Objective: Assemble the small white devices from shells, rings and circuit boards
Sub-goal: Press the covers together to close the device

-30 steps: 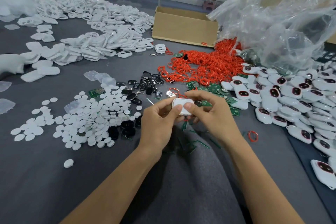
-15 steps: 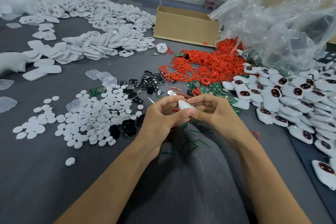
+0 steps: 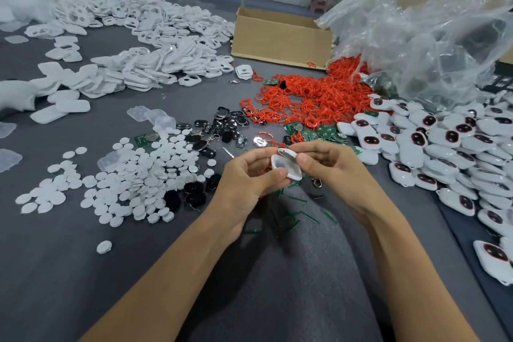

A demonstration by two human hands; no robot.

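At the far left, translucent plastic pieces [image 3: 8, 157] lie at the edge of the grey cloth-covered table [image 3: 83, 272]. Beyond them a wide heap of white shells [image 3: 155, 36] spreads across the far left of the table. Nearer the person, white round discs [image 3: 133, 180] are scattered flat, with a green circuit board [image 3: 145, 139] at their far edge. Just right of the discs lies a cluster of black oval parts [image 3: 227, 122]. In the middle, above the cloth, the left hand [image 3: 247, 183] and the right hand [image 3: 330, 166] together hold one small white device shell [image 3: 286, 165]. It is tilted, with a dark patch showing on the side that faces the camera. The left thumb presses the shell's near edge, and the left fingers curl behind it. The right thumb and forefinger pinch its right and upper edges. Thin green slivers [image 3: 305, 215] lie on the cloth below the hands. Behind the hands, a loose pile of red rings [image 3: 313, 97] reaches back to a cardboard box [image 3: 280, 39]. More green boards [image 3: 322, 132] lie at the pile's near edge. To the right, white devices with dark windows [image 3: 433, 141] are heaped along the table's edge. Above them billows a crumpled clear plastic bag [image 3: 430, 22].
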